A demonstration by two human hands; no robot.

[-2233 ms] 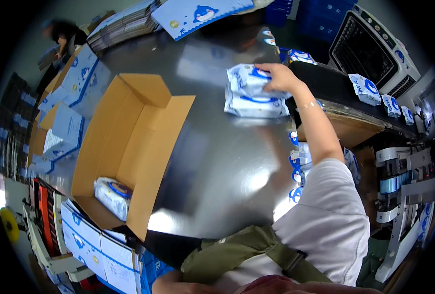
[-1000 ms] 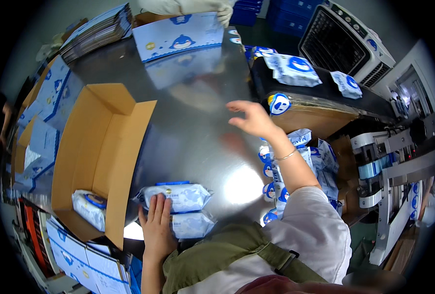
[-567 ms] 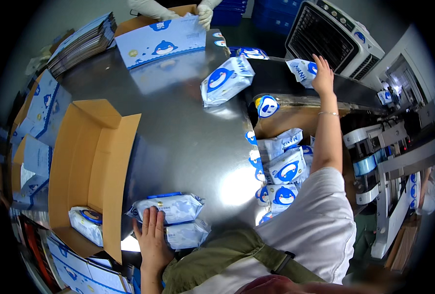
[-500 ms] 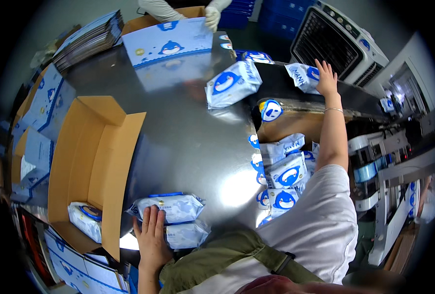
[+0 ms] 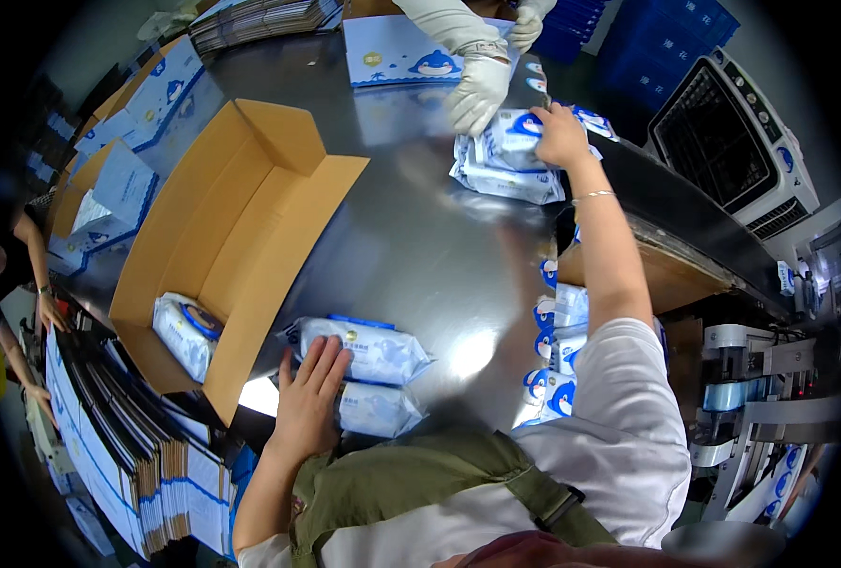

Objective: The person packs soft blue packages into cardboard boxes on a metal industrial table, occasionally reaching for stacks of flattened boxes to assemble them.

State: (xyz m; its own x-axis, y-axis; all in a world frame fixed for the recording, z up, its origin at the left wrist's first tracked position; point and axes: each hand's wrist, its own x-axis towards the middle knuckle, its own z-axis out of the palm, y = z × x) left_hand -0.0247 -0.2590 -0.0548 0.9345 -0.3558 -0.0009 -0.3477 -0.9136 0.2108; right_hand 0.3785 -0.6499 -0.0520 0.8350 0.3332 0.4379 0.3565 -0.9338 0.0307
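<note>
My left hand (image 5: 309, 398) lies with fingers stretched over the near end of a white-and-blue wipes pack (image 5: 373, 352). A second pack (image 5: 378, 409) sits against it, nearer to me. At the far side of the table, my right hand (image 5: 564, 137) grips the right end of another wipes pack (image 5: 512, 142), which rests on top of a further pack (image 5: 510, 183). A co-worker's gloved hand (image 5: 478, 95) reaches to the left side of that upper pack. An open cardboard box (image 5: 217, 237) stands left of my left hand, with one wipes pack (image 5: 185, 333) in its near end.
Across the table is a printed blue-and-white carton (image 5: 401, 57) by the co-worker. Flat cartons (image 5: 179, 483) are stacked at the lower left. More packs (image 5: 562, 393) lie below the table's right edge. A dark conveyor (image 5: 666, 222) and an air cooler (image 5: 733, 142) are on the right.
My right hand has come leftward from the conveyor with a wipes pack, now above the pack at the table's far edge. The co-worker's gloved hand has reached in. My view has shifted.
</note>
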